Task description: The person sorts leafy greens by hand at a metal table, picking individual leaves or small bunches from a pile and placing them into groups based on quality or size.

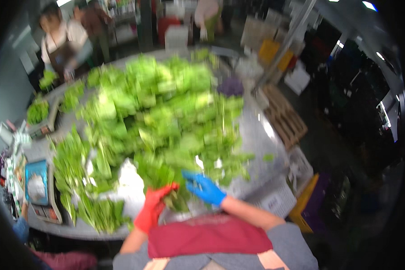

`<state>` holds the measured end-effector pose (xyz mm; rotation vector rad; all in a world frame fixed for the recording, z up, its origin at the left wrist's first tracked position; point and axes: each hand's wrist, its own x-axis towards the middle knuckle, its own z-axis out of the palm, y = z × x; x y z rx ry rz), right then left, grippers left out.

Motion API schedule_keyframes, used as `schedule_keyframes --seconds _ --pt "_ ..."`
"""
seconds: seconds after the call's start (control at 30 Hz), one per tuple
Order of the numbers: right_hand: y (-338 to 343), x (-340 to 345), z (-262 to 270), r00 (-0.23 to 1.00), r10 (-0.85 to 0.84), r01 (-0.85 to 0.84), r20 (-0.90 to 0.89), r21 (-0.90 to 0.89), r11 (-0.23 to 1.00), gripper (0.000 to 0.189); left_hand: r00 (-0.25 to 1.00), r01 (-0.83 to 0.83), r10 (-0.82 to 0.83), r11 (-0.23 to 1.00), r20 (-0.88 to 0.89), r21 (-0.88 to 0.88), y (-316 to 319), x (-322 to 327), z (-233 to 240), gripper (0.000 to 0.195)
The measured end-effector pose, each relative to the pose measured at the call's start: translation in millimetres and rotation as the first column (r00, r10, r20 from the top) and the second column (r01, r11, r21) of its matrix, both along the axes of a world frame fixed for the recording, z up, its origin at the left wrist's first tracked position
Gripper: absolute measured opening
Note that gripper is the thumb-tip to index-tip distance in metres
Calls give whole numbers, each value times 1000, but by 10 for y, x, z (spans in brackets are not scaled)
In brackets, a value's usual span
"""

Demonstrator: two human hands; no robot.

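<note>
My left hand (151, 208), in a red glove, is closed around a small bunch of leafy greens (177, 199) near the front edge of a metal table (263, 148). Blur hides exactly how its fingers lie on the stems. Just to the right, my right hand (205, 189) wears a blue glove; its fingers are stretched out beside the bunch and hold nothing that I can see. Beyond both hands spreads a large heap of leafy greens (162, 111). Sorted bunches of greens (101, 216) lie on the table to the left.
A weighing scale (47, 214) carries a blue package (37, 182) at the left; greens (38, 111) sit on another scale. Purple produce (231, 86) lies at the far right. Wooden pallets (283, 116) and a yellow crate (302, 216) stand off the table. Other people are nearby.
</note>
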<state>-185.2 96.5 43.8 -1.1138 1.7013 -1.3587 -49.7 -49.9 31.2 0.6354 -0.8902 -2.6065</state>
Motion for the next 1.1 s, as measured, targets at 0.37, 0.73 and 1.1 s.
schedule_keyframes --seconds 0.37,0.73,1.1 --pt "-98 -168 262 994 69 -75 -90 -64 995 44 919 316 -267 939 291 -135 174 48 153 38" --pt "167 -1459 879 861 -507 485 -39 -235 842 19 995 -6 19 992 103 -128 -141 219 -19 39" --pt "72 -643 -126 754 91 69 -650 217 974 25 983 -113 119 992 142 -50 -144 276 -76 37"
